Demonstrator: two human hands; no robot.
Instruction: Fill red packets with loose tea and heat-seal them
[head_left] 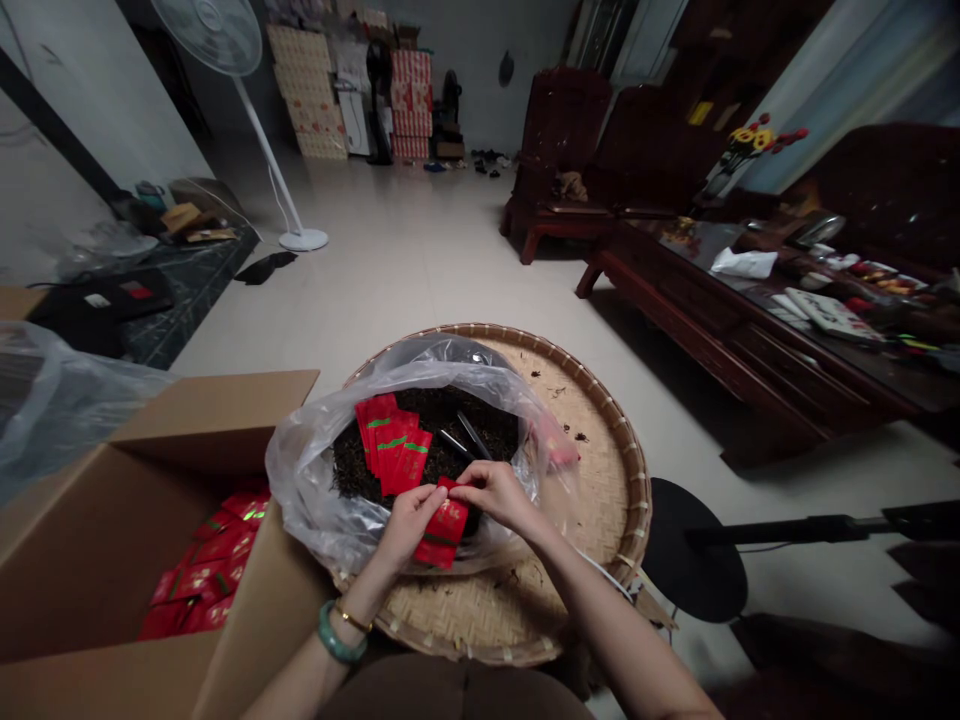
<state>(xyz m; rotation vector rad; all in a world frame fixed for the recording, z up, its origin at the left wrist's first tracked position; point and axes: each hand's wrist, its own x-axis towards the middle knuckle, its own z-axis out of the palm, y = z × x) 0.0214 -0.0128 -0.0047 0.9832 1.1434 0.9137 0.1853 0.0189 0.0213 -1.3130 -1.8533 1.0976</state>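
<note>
Position: the person sits at 6 o'clock of a round bamboo tray (600,450) that lies low in front of the knees.

Hands: the left hand (409,522) and right hand (491,492) meet over the near edge of the tray. Both hold one red packet (444,535) – fingers drawn narrow and pinched on its upper edge, left from 9 o'clock, right from 1 o'clock. The packet hangs below the grip with its lower end tilted toward the person. A two-sided pinch at the top keeps that edge steady and in plain sight, in my judgement.

Location of the packet: just above the near lip of the clear plastic bag (315,470), at 6 o'clock of the bag's mouth. Held there, anything that drops would likely land in the bag or on the tray rather than on the floor.

Surroundings: the bag's mouth lies spread wide, so the dark loose leaves (352,465) inside are within reach. A fan of red packets (391,445) rests on the leaves at 10 o'clock of the hands, close by. A dark metal tool (466,438) lies on the leaves at 12 o'clock.

At 9 o'clock of the tray stands an open cardboard box (217,420) – its flap down on the near side – with more red packets (202,575) heaped inside.

The left wrist carries a green bangle (335,638).
</note>
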